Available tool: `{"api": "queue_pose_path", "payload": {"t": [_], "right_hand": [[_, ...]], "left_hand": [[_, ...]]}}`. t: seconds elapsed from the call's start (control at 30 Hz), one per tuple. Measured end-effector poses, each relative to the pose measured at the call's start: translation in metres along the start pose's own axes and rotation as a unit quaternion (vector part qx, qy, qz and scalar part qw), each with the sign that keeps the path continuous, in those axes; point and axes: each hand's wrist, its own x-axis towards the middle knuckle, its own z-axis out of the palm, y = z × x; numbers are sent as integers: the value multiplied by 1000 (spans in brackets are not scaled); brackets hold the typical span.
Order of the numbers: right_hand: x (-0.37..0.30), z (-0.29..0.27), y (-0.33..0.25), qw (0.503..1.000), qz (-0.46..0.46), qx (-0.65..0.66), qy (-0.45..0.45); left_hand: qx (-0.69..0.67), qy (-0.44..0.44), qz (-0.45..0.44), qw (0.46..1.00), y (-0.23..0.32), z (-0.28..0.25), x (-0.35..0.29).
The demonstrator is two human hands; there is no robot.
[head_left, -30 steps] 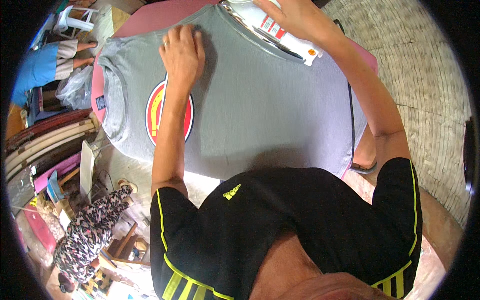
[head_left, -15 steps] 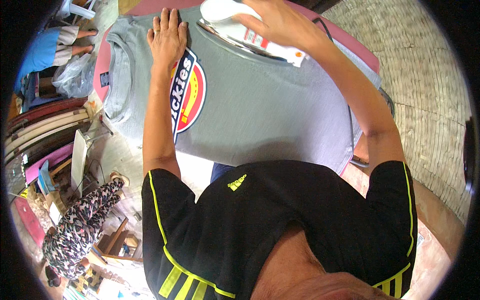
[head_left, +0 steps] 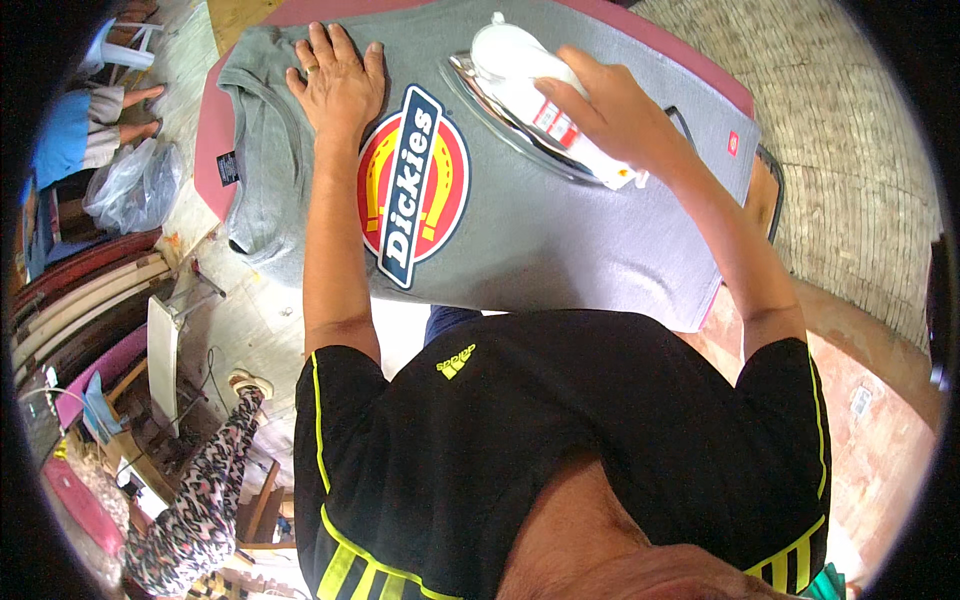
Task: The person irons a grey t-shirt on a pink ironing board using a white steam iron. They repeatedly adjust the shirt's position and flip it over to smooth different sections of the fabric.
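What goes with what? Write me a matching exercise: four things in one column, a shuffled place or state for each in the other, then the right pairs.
Things:
1. Left hand
2. Right hand
3. Grey shirt
4. Plastic bag

Places and states:
A. Laid over a pink board
B. Palm down, fingers spread
C. See-through, toward the picture's left edge
D. Gripping a white iron

Right pairs: 1-B, 2-D, 3-A, 4-C

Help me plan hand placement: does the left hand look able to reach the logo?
Probably yes: the left hand lies on the shirt beside the logo, with nothing between; the iron is to the logo's right.
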Motion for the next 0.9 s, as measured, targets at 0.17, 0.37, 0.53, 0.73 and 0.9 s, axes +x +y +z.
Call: {"api": "queue_pose_path", "payload": {"t": [0.17, 0.37, 0.53, 0.73, 0.9], "right_hand": [[41, 9, -17, 1000, 18, -21, 1], [32, 18, 16, 984, -118, 2, 135], [-30, 19, 8, 996, -2, -30, 82], [-114, 51, -20, 990, 70, -12, 119], [-84, 62, 10, 974, 76, 19, 214]], "left_hand": [[-51, 23, 15, 998, -3, -19, -6], [-102, -37, 87, 990, 59, -76, -88], [-57, -56, 52, 995, 59, -85, -137], [-50, -36, 57, 996, 52, -74, -138], [-53, -74, 25, 996, 61, -80, -147]]}}
